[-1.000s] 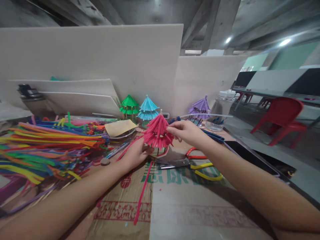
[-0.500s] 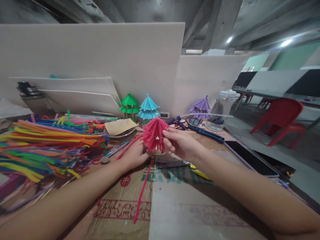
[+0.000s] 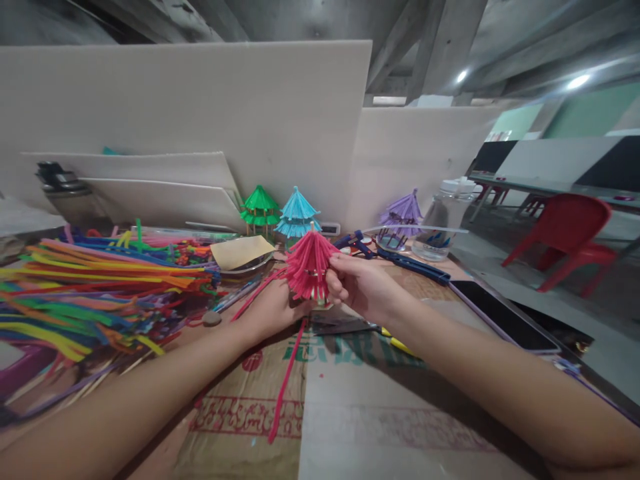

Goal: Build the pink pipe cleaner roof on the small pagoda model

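A small red pagoda model (image 3: 306,261), its tiered roof made of fuzzy pipe cleaners, stands upright between my hands. My right hand (image 3: 357,283) pinches the right side of its roof with thumb and fingers. Low on the left side, my left hand (image 3: 275,308) is closed around the base; its fingertips are mostly hidden behind the roof. One loose red pipe cleaner (image 3: 287,383) trails toward me over the cardboard (image 3: 235,447). Beneath my right wrist lies a yellow-handled tool (image 3: 403,345), apparently scissors, partly covered by the forearm.
Bundles of coloured pipe cleaners (image 3: 100,267) cover the left side. Behind stand green (image 3: 260,205), blue (image 3: 297,212) and purple (image 3: 401,212) pagodas against white boards (image 3: 190,100). A blue glue gun (image 3: 357,243), a clear bottle (image 3: 443,217) and a phone (image 3: 503,317) lie to the right.
The red pagoda has turned slightly between my hands, and the gap in its roof looks narrower. Both hands keep their hold, and the view has shifted very little.
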`<state>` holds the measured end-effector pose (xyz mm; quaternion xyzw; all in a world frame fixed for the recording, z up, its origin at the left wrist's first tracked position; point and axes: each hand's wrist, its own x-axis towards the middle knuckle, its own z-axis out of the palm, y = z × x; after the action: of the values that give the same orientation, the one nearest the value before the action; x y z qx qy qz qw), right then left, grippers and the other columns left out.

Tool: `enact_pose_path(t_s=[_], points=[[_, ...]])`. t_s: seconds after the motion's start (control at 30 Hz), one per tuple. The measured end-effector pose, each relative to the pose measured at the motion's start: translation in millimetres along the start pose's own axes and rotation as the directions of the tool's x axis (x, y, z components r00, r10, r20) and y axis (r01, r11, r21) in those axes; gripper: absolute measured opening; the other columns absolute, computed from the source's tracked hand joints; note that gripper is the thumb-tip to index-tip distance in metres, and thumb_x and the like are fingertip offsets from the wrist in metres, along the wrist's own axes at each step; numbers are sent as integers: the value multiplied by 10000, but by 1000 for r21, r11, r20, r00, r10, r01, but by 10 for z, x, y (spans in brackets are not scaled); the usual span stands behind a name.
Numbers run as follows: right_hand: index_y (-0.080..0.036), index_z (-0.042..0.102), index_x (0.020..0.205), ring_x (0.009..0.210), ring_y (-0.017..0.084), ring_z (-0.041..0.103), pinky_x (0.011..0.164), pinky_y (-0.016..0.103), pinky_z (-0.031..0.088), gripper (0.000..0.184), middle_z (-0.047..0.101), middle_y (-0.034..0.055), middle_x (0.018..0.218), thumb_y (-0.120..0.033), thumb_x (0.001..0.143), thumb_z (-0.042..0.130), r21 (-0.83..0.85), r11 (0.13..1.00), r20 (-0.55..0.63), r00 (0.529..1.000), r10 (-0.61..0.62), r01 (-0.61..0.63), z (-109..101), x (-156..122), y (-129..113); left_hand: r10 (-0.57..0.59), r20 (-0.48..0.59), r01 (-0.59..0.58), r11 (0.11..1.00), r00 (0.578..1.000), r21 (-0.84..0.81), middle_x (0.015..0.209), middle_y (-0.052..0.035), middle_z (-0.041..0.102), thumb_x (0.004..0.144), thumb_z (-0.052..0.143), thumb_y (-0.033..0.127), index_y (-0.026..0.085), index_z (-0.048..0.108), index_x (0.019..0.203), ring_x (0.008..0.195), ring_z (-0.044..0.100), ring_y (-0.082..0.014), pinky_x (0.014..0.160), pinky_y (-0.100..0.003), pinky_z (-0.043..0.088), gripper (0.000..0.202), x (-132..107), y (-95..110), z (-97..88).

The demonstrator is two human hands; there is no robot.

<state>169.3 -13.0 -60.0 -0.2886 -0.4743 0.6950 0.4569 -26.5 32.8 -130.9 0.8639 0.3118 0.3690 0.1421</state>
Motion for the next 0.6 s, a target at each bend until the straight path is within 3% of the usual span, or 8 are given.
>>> enact_pose_path(t_s=[0.1,0.17,0.27,0.37,0.43,0.53,0.6], points=[[-187,537,862,413,78,436,471,206,439,147,560,-63,522,-298,861,634,-47,999,57,998,6,-3,3,-14,-29,10,-6,-10,1000,1000,-4,1135,-89,706,926,544,299,193,647,1055,1068,652,-264,970,-395,503,196,18,-10,15],[-171,570,946,417,78,463,467,201,442,173,593,-52,539,-292,850,649,-111,994,75,997,16,-8,-16,-22,-78,-45,-47,44,999,998,-32,1103,-101,709,902,536,256,172,633,1060,1023,662,-260,942,-398,516,204,15,-59,33],[-151,607,1132,450,109,563,466,219,458,332,673,-6,591,-320,850,658,-371,927,45,996,83,-61,-90,-20,-215,-149,-53,148,989,987,-23,1027,-114,715,892,505,248,157,622,1020,947,673,-261,905,-415,534,196,-10,-166,63],[-148,677,1096,481,137,597,483,257,479,308,691,17,609,-333,852,653,-704,709,-3,999,52,-39,-182,-18,-388,-199,-55,202,979,978,41,910,-111,705,899,493,268,172,611,885,871,671,-264,877,-431,545,153,-36,-260,83],[-157,709,922,502,129,582,503,259,469,187,667,8,604,-318,848,649,-838,543,-24,993,-120,45,-217,-30,-475,-198,-53,201,978,979,57,917,-120,703,884,504,253,178,604,858,892,669,-278,885,-449,542,128,-43,-297,91],[-178,673,781,569,126,580,544,252,431,152,657,0,633,-311,852,647,-924,346,8,911,-413,165,-211,-69,-511,-175,-52,177,983,983,44,1054,-131,701,857,513,197,173,614,972,1035,655,-289,967,-460,517,155,-41,-312,96],[-185,652,760,586,123,559,556,252,395,162,657,-3,648,-313,858,648,-952,220,73,855,-513,213,-186,-91,-483,-152,-45,154,988,987,30,1086,-123,695,838,512,157,175,613,1012,1098,641,-282,1019,-454,494,202,-37,-299,96]])
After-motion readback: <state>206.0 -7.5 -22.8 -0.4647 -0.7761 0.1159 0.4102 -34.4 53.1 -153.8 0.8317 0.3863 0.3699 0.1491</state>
